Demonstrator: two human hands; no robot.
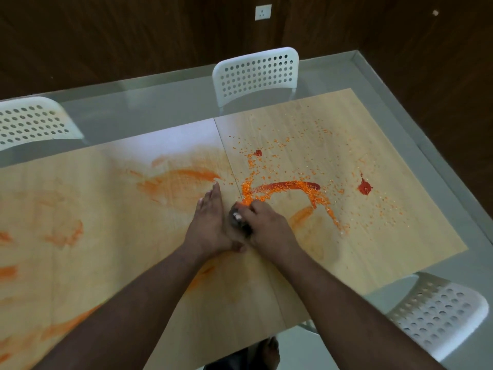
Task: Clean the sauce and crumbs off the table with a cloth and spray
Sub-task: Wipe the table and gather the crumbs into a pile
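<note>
Crumbs (pixel 269 189) lie thickest near the middle of the table (pixel 165 102), just right of the seam between the two wooden boards, heaped in an orange drift that runs through a long red smear of sauce (pixel 290 186) and then trails toward the near right corner of the right-hand board. Two separate blobs of sauce sit farther out, one toward the far edge and one toward the right edge, with a thin scatter of crumbs around both. The right hand (pixel 264 225) is curled over a small dark wad, seemingly the cloth (pixel 238 221), gripping it with knuckles up and pressing it to the board at the near end of the crumb drift. The left hand (pixel 210 222) lies beside it with fingers straight, edge down on the wood, touching the cloth's left side like a dam. No spray bottle is in view. The cloth looks soft and light, so it will bunch and fold to any shape; holding it balled under the palm, as now, probably gives the firmest push. The crumbs look dry, loose and light, likely to roll and scatter if swept fast, and those stuck in the sauce will drag as paste. The sauce seems thick and wet, and pale orange streaks across the left board suggest it smears rather than lifts. White perforated chairs (pixel 256 73) stand around the glass-edged table.
</note>
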